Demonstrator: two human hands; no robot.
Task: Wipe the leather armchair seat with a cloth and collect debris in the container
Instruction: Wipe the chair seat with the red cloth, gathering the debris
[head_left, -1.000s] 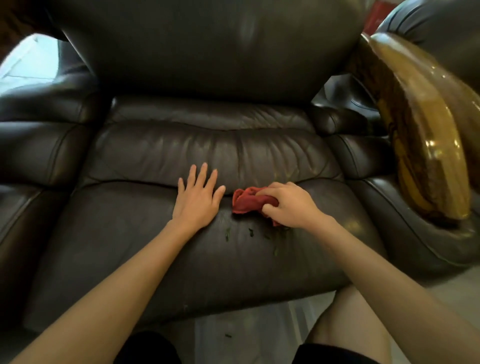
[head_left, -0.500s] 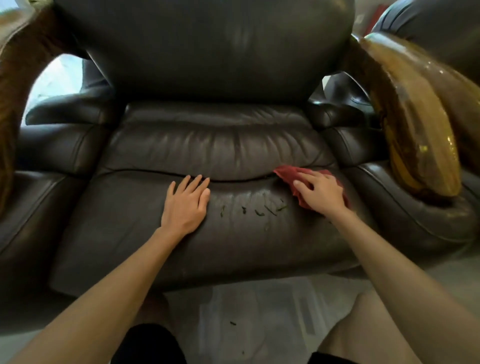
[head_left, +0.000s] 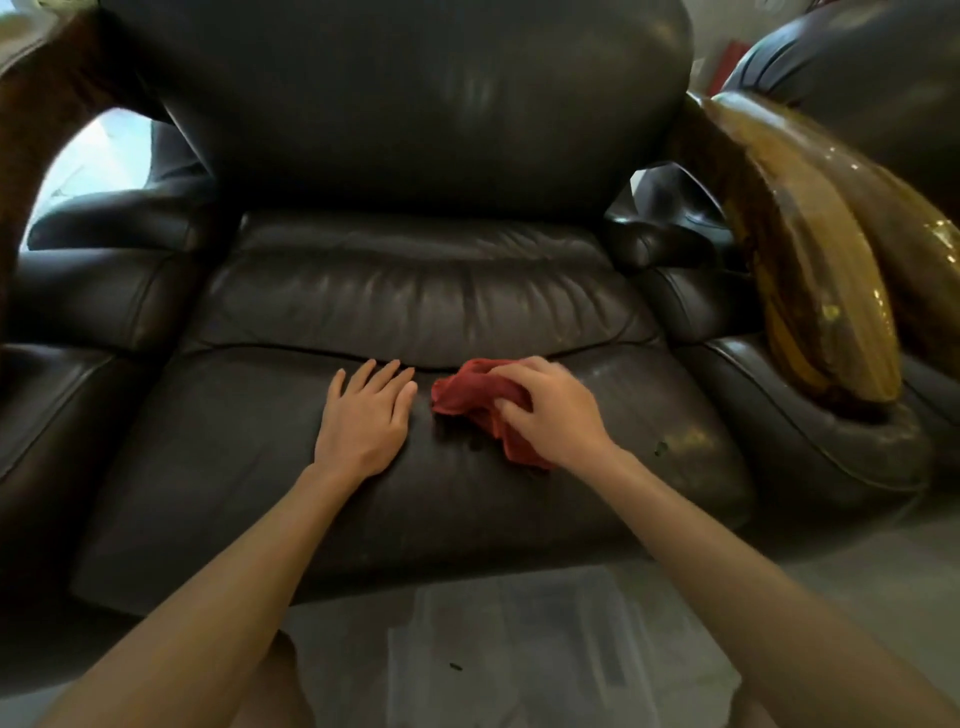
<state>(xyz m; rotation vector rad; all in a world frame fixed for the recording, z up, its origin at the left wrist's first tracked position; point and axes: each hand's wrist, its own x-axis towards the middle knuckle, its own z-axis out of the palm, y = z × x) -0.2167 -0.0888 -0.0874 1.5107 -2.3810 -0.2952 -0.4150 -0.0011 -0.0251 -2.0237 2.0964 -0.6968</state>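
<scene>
The dark brown leather armchair seat (head_left: 218, 457) fills the middle of the head view. My right hand (head_left: 550, 415) presses a crumpled red cloth (head_left: 467, 395) onto the seat near its centre, fingers closed on it. My left hand (head_left: 363, 421) lies flat on the seat just left of the cloth, fingers apart, holding nothing. A small dark green bit of debris (head_left: 661, 448) lies on the seat to the right of my right wrist. A clear plastic container (head_left: 519, 644) sits on the floor below the seat's front edge, with one dark speck (head_left: 456, 666) inside.
The padded backrest (head_left: 405, 104) rises behind the seat, with armrests at left (head_left: 78, 291) and right (head_left: 810, 426). A glossy wooden piece (head_left: 821, 270) leans over the right armrest. Another dark leather chair (head_left: 857, 57) stands at the far right.
My right hand has swept the red cloth leftward from the seat's right side toward the centre, covering the scattered green bits. My left hand has stayed flat on the seat.
</scene>
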